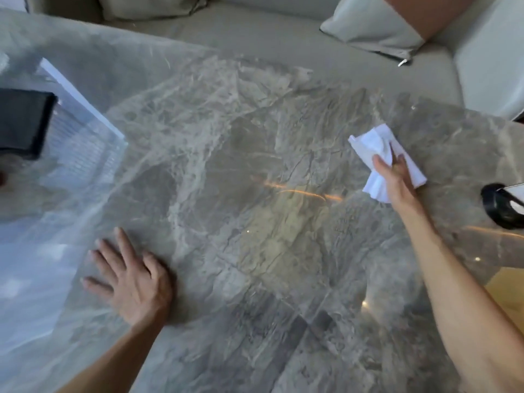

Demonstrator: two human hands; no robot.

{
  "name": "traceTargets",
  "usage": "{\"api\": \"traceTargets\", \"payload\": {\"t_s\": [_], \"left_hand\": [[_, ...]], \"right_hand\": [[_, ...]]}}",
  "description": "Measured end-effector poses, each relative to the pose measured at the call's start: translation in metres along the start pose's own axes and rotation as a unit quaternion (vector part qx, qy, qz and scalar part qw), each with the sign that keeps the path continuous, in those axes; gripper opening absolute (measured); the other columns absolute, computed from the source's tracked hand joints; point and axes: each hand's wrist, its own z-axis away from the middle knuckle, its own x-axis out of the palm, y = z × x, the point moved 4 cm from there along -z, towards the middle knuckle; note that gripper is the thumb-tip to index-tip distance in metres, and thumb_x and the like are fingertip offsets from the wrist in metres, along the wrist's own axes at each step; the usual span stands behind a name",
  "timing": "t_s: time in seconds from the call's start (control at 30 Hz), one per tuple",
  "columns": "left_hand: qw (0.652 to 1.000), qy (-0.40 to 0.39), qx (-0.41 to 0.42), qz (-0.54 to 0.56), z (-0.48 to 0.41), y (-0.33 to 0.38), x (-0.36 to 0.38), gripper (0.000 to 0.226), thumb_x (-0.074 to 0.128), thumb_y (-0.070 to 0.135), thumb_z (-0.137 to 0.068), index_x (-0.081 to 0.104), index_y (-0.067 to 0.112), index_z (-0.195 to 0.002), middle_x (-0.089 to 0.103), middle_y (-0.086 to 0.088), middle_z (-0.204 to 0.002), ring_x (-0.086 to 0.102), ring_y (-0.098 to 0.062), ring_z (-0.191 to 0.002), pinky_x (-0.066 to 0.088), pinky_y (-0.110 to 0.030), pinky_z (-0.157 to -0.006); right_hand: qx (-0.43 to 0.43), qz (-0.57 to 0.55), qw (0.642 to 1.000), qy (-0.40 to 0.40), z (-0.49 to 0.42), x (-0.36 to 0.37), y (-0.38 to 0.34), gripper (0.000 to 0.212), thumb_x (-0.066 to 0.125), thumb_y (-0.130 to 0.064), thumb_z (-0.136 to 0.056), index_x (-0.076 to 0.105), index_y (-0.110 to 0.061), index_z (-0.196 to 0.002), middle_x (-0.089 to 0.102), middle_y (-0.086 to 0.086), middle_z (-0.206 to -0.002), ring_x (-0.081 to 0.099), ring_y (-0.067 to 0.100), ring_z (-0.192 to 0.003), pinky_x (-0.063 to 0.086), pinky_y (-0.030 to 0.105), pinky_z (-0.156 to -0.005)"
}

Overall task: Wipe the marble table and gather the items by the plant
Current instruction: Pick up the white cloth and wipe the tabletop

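The grey veined marble table [241,171] fills most of the view and shines with reflections. My right hand [397,180] presses a crumpled white tissue [380,150] flat on the table's right side, fingers spread over it. My left hand [130,282] rests palm down on the marble at the lower left, fingers apart, holding nothing. No plant is in view.
A black rectangular object [24,123] lies at the left edge. A black rounded item [502,205] with something white sits at the right edge. A beige sofa [255,26] with a cushion [374,26] stands behind the table. Wooden floor [507,293] shows at lower right.
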Motion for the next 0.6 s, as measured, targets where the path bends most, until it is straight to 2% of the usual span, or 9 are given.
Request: {"api": "traceTargets", "payload": {"t_s": [0.07,0.13,0.23,0.3,0.4,0.5,0.6], "left_hand": [[1.0,0.002,0.001,-0.005,0.002,0.001,0.0,0.063,0.026,0.033,-0.093,0.008,0.03,-0.154,0.006,-0.011,-0.163,0.0,-0.026,-0.151,-0.001,-0.061,-0.118],[1.0,0.003,0.004,-0.01,0.002,0.0,0.001,0.06,0.028,0.032,-0.095,0.01,0.034,-0.152,0.004,-0.011,-0.163,-0.001,-0.026,-0.151,-0.002,-0.061,-0.118],[1.0,0.003,0.008,-0.012,0.002,0.0,0.004,0.058,0.026,0.033,-0.095,0.013,0.039,-0.151,0.003,-0.01,-0.163,-0.003,-0.025,-0.151,-0.003,-0.061,-0.118],[1.0,0.006,0.007,-0.015,0.002,0.0,0.004,0.058,0.025,0.034,-0.094,0.014,0.039,-0.151,0.004,-0.011,-0.163,-0.002,-0.025,-0.151,-0.002,-0.062,-0.117],[1.0,0.003,0.015,-0.013,0.003,0.0,0.003,0.059,0.023,0.035,-0.092,0.014,0.039,-0.151,0.004,-0.012,-0.163,-0.002,-0.026,-0.151,-0.002,-0.063,-0.117],[1.0,0.004,0.011,-0.01,0.003,0.0,0.001,0.058,0.023,0.035,-0.093,0.015,0.038,-0.15,0.004,-0.012,-0.163,-0.002,-0.026,-0.151,-0.002,-0.063,-0.117],[1.0,0.0,0.007,-0.009,0.003,0.001,-0.002,0.057,0.023,0.035,-0.094,0.016,0.037,-0.151,0.003,-0.01,-0.163,-0.003,-0.025,-0.151,-0.002,-0.063,-0.117]], "right_hand": [[0.0,-0.003,1.0,-0.004,0.0,-0.002,-0.001,0.094,0.048,-0.062,-0.082,0.014,-0.014,-0.156,0.007,0.006,-0.165,0.004,0.014,-0.152,0.006,0.038,-0.125],[-0.023,0.026,0.999,-0.016,0.009,0.003,-0.007,0.084,0.047,-0.058,-0.089,0.016,-0.017,-0.156,0.01,0.006,-0.164,0.007,0.013,-0.152,0.006,0.035,-0.124],[-0.117,0.072,0.984,-0.11,0.035,0.033,-0.023,0.069,0.048,-0.047,-0.096,0.022,-0.021,-0.154,0.02,-0.009,-0.158,0.012,0.007,-0.148,0.006,0.023,-0.119],[-0.152,0.142,0.963,-0.17,0.057,0.057,-0.029,0.061,0.046,-0.04,-0.101,0.02,-0.027,-0.154,0.018,-0.02,-0.154,0.006,0.009,-0.15,0.001,0.019,-0.116],[-0.173,0.183,0.946,-0.204,0.086,0.068,-0.028,0.057,0.046,-0.04,-0.101,0.015,-0.04,-0.148,0.015,-0.014,-0.161,-0.001,0.005,-0.148,-0.003,0.02,-0.116],[-0.189,0.191,0.933,-0.241,0.114,0.066,-0.02,0.049,0.044,-0.05,-0.096,0.013,-0.055,-0.133,0.014,-0.011,-0.163,-0.003,0.004,-0.146,-0.005,0.019,-0.115],[-0.177,0.177,0.942,-0.225,0.134,0.067,-0.013,0.044,0.039,-0.053,-0.091,0.012,-0.067,-0.123,0.014,-0.023,-0.156,-0.001,0.009,-0.15,-0.002,0.024,-0.119]]}}
